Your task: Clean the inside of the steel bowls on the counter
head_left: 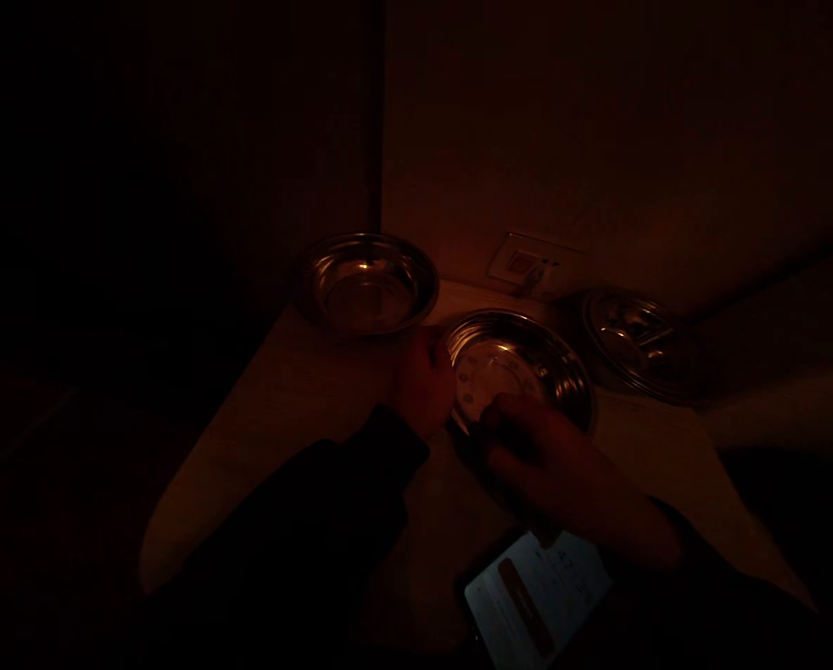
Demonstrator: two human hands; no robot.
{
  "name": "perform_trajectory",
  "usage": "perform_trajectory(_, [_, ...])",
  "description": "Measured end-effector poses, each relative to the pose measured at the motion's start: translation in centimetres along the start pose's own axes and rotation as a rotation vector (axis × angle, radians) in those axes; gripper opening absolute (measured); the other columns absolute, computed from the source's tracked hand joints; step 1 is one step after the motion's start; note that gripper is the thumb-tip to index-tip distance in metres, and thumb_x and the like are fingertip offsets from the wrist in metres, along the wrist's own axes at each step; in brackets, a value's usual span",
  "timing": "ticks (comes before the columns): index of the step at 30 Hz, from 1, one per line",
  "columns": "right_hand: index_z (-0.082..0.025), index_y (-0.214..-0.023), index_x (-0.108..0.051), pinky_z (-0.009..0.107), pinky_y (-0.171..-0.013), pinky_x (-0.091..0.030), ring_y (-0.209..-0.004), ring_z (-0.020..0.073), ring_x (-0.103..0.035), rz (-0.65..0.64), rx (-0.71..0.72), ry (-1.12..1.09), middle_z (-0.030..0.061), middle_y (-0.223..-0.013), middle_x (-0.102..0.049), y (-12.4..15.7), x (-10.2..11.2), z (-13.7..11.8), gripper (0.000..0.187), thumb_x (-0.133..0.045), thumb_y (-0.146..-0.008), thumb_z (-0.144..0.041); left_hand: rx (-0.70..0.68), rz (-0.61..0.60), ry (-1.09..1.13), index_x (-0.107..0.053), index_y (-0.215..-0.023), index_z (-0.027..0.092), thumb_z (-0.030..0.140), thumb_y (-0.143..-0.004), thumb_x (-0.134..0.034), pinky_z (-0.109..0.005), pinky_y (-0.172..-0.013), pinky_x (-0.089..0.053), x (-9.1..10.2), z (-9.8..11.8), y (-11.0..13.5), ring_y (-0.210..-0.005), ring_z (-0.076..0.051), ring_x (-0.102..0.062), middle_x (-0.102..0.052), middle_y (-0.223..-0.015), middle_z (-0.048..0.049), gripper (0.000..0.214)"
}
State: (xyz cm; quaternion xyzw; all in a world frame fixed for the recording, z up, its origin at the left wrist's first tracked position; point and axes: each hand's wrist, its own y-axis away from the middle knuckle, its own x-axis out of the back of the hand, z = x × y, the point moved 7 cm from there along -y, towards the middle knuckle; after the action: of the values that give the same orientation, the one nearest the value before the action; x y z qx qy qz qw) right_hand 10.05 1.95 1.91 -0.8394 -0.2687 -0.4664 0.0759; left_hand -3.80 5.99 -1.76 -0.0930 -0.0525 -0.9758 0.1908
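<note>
The scene is very dark. A shiny metal bowl (575, 377) with small round marks on its floor sits mid-table. At its left rim, my left hand (426, 383) is closed and appears to grip the edge. My right hand (538, 456) reaches over the bowl's front edge, its fingers curled in a pinch. What those fingers hold, if anything, is lost in shadow; a bright sliver shows just left of them. Below my right wrist lies a phone (538, 596) with a lit screen, partly covered by my arm.
Another metal bowl (367, 321) stands at the table's back left corner. A round, divided metal plate (639, 344) leans or lies at the back right. Behind the wooden table (262, 419) is a wall with a socket plate (520, 261).
</note>
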Motion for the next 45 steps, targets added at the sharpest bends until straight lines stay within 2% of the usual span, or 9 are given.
perform_trajectory(9, [-0.022, -0.081, -0.053, 0.034, -0.068, -0.041, -0.079, 0.0217, -0.058, 0.05, 0.015, 0.02, 0.0045, -0.082, -0.063, -1.0, -0.4, -0.8, 0.008, -0.049, -0.083, -0.028, 0.022, -0.01, -0.007, -0.061, -0.099, 0.011, 0.011, -0.087, -0.042, -0.036, -0.09, -0.048, 0.0, 0.2, 0.2, -0.096, -0.021, -0.065, -0.071, -0.103, -0.0117, 0.022])
perform_trajectory(15, [-0.022, -0.082, -0.052, 0.034, -0.068, -0.04, -0.079, 0.0218, -0.058, 0.022, -0.022, 0.043, 0.0049, -0.084, -0.062, -0.2, -0.1, 0.0, 0.009, -0.048, -0.083, -0.03, 0.019, -0.005, -0.017, -0.06, -0.098, 0.012, 0.01, -0.086, -0.044, -0.035, -0.09, -0.048, -0.1, 0.3, 0.3, -0.096, -0.021, -0.065, -0.07, -0.102, -0.0115, 0.021])
perform_trajectory(21, [-0.022, -0.08, -0.051, 0.032, -0.065, -0.039, -0.075, 0.0209, -0.057, 0.033, -0.003, 0.04, 0.0039, -0.08, -0.061, -1.3, -0.3, -0.6, 0.008, -0.049, -0.082, -0.03, 0.024, -0.009, -0.031, -0.059, -0.098, 0.012, 0.011, -0.088, -0.043, -0.035, -0.091, -0.048, -0.1, 0.2, 0.4, -0.098, -0.02, -0.065, -0.07, -0.103, -0.0117, 0.019])
perform_trajectory(28, [-0.021, -0.079, -0.053, 0.033, -0.067, -0.04, -0.078, 0.0225, -0.057, 0.048, -0.005, 0.082, 0.0051, -0.082, -0.062, -0.2, 0.3, -0.2, 0.006, -0.051, -0.08, -0.027, -0.014, -0.032, -0.064, -0.061, -0.102, 0.012, 0.009, -0.087, -0.043, -0.034, -0.092, -0.048, -0.4, 0.3, 0.4, -0.099, -0.021, -0.065, -0.07, -0.104, -0.0116, 0.024])
perform_trajectory(31, [-0.02, -0.08, -0.055, 0.034, -0.067, -0.04, -0.078, 0.0233, -0.057, 0.087, 0.021, 0.118, 0.0056, -0.081, -0.062, -0.6, 0.1, -0.7, 0.006, -0.054, -0.081, -0.026, -0.008, -0.041, -0.062, -0.062, -0.104, 0.01, 0.01, -0.088, -0.041, -0.033, -0.093, -0.047, -0.4, 0.5, 0.4, -0.101, -0.021, -0.065, -0.07, -0.107, -0.0133, 0.026])
perform_trajectory(34, [-0.019, -0.081, -0.055, 0.035, -0.066, -0.039, -0.078, 0.0241, -0.057, 0.151, 0.11, 0.209, 0.0067, -0.08, -0.062, -0.8, 0.1, -1.7, 0.005, -0.055, -0.082, -0.025, -0.015, -0.048, -0.042, -0.063, -0.106, 0.01, 0.011, -0.088, -0.042, -0.033, -0.094, -0.048, -0.3, 0.6, 0.5, -0.102, -0.021, -0.065, -0.071, -0.108, -0.0128, 0.027])
perform_trajectory(38, [-0.019, -0.084, -0.056, 0.037, -0.067, -0.04, -0.079, 0.0252, -0.056, 0.156, 0.225, 0.335, 0.0077, -0.081, -0.062, 0.8, 0.2, -1.9, 0.003, -0.054, -0.082, -0.018, -0.069, -0.046, -0.007, -0.066, -0.102, 0.013, 0.011, -0.087, -0.043, -0.033, -0.094, -0.049, -0.3, 0.8, 0.6, -0.103, -0.02, -0.066, -0.072, -0.109, -0.0103, 0.028])
perform_trajectory(41, [-0.019, -0.089, -0.057, 0.038, -0.071, -0.042, -0.082, 0.0251, -0.056, 0.145, 0.286, 0.326, 0.0084, -0.085, -0.063, 2.0, 0.4, -1.6, 0.009, -0.053, -0.082, -0.015, -0.091, -0.049, 0.013, -0.068, -0.103, 0.014, 0.01, -0.087, -0.043, -0.033, -0.096, -0.048, -0.5, 0.8, 0.5, -0.105, -0.02, -0.066, -0.072, -0.11, -0.0092, 0.03])
perform_trajectory(45, [-0.017, -0.093, -0.058, 0.04, -0.077, -0.044, -0.088, 0.026, -0.055, 0.122, 0.292, 0.259, 0.0101, -0.093, -0.064, 1.6, -0.2, -2.0, 0.01, -0.052, -0.086, -0.017, -0.082, -0.07, 0.003, -0.069, -0.104, 0.014, 0.011, -0.088, -0.043, -0.033, -0.098, -0.047, -0.6, 0.6, 0.2, -0.107, -0.02, -0.065, -0.072, -0.113, -0.0092, 0.031])
